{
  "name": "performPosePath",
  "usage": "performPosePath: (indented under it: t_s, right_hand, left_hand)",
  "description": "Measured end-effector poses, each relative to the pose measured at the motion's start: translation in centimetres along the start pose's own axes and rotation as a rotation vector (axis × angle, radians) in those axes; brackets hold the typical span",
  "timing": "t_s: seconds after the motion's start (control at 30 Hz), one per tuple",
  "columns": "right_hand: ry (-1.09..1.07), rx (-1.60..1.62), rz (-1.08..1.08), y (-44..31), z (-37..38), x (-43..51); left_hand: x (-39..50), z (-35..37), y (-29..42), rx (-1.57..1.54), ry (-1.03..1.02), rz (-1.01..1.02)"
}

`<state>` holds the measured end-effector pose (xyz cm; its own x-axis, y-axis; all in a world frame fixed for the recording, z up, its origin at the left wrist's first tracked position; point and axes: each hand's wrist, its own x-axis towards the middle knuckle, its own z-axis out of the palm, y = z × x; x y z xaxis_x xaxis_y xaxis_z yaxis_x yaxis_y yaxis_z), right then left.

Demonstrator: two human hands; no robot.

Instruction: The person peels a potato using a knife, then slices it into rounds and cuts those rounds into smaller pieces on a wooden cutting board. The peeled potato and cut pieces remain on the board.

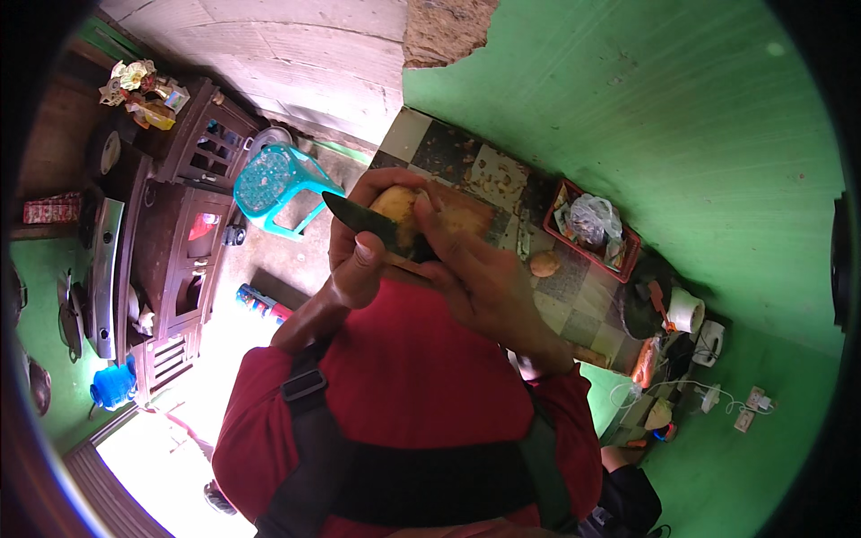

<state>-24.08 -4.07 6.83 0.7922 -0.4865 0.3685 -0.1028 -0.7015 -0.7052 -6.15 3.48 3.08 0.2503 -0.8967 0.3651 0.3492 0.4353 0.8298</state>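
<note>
My left hand [356, 272] cups a partly peeled potato [397, 204], with its fingers around the far side and the thumb below the blade. My right hand [481, 286] grips a kitchen knife [366, 223]; the dark blade lies across the potato and points up and left. The handle is mostly hidden by my fingers. Both hands are raised in front of my chest, over the near edge of the tiled counter [572, 302]. Beyond them, a wooden cutting board [471, 210] rests on the counter. Another potato [545, 263] lies to the right of the board.
Scattered peelings [496, 178] cover the counter's far end by the green wall. A red plastic basket [627, 265] holds plastic bags. Further right are a dark bowl [635, 309] and a white container [686, 311]. A turquoise stool [266, 178] stands at left. Another person's dark sleeve [629, 497] shows lower right.
</note>
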Motion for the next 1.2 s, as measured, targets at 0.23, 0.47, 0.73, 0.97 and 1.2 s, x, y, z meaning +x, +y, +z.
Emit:
performPosePath:
  t_s: [0.23,0.47,0.73,0.97,1.2]
  right_hand:
    - [0.038,-0.069,-0.057,-0.3,0.8,0.3]
    - [0.070,-0.094,-0.106,0.0,1.1,0.0]
    - [0.116,-0.009,-0.045,0.3,1.5,0.1]
    - [0.078,0.019,-0.005,0.3,1.2,0.2]
    - [-0.015,0.150,0.040,0.0,0.2,0.3]
  left_hand:
    - [-0.3,0.0,-0.4,0.002,0.096,0.078]
    - [-0.2,0.2,-0.3,-0.015,0.102,0.093]
    - [0.1,0.3,0.3,0.008,0.136,-0.028]
    - [0.4,0.2,0.5,-0.033,0.071,-0.041]
    - [0.2,0.5,0.2,0.060,0.107,-0.043]
